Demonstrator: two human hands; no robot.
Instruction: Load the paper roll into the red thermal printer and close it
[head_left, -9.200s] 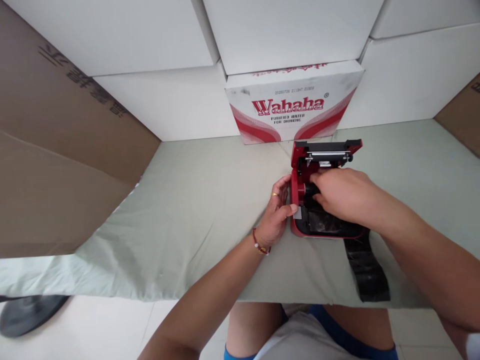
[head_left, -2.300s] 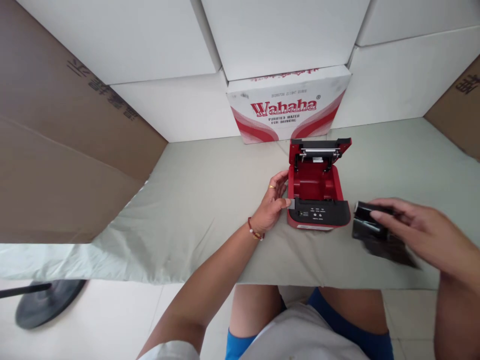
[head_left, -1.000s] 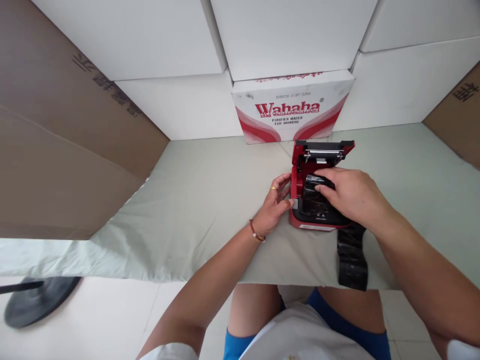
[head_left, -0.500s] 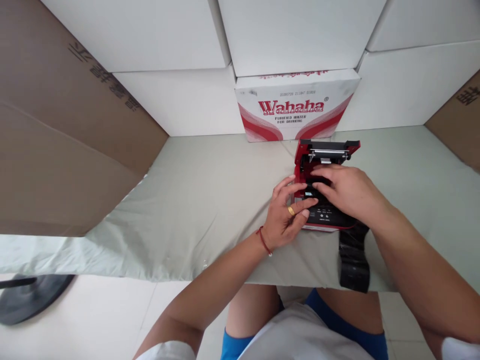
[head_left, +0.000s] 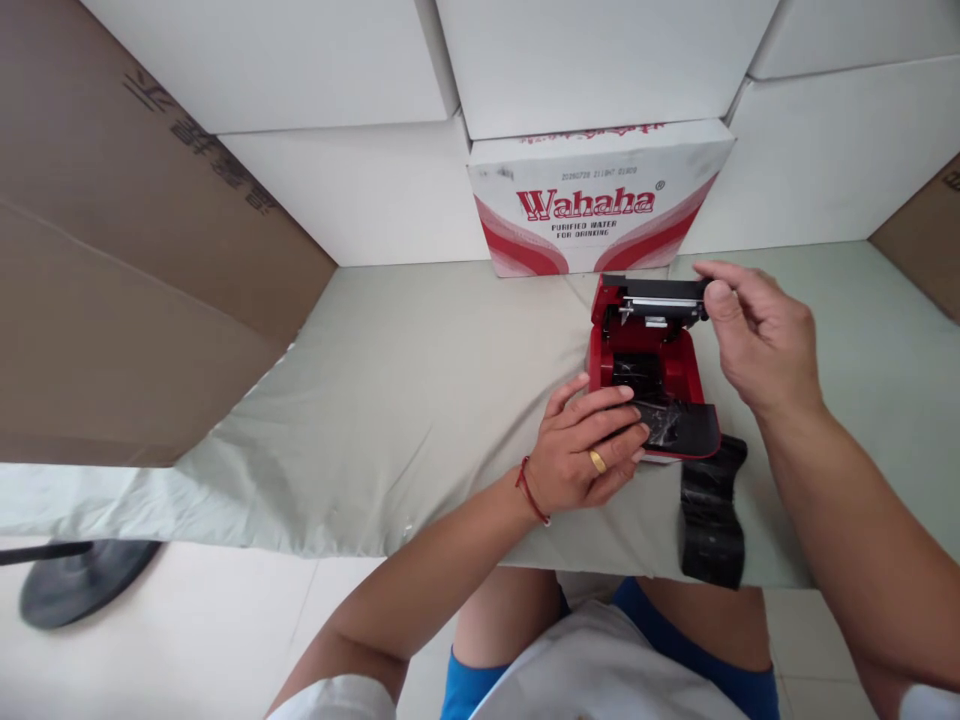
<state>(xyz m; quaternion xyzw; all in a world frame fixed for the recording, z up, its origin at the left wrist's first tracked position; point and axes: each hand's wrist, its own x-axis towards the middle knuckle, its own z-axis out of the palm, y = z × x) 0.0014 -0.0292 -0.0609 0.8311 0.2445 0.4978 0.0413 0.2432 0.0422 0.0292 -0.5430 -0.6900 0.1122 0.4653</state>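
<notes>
A small red and black label printer [head_left: 682, 365] stands on the cloth-covered table with its lid [head_left: 660, 290] raised. Glossy black film [head_left: 636, 372] lies inside and runs forward over the front panel. My left hand [head_left: 589, 440], a gold ring on one finger, rests with fingers stretched out on the film and the printer's front left. At the lid's right corner, my right hand [head_left: 765, 335] grips the edge between thumb and fingers. A loose, wavy black strip [head_left: 712, 515] lies by the printer's front right corner and reaches the table edge; whether it joins the film is unclear.
Behind the printer leans a white and red Wahaha water carton [head_left: 592, 215] against stacked white boxes [head_left: 337, 195]. A large brown carton [head_left: 150, 300] stands at left, another [head_left: 919, 240] at right. Green-grey cloth [head_left: 420, 400] covers the table. A round black base [head_left: 90, 585] is on the floor.
My right hand has left the printer's inside and moved up and right to take hold of the lid. My left hand now lies further over the front panel, with black film drawn across it.
</notes>
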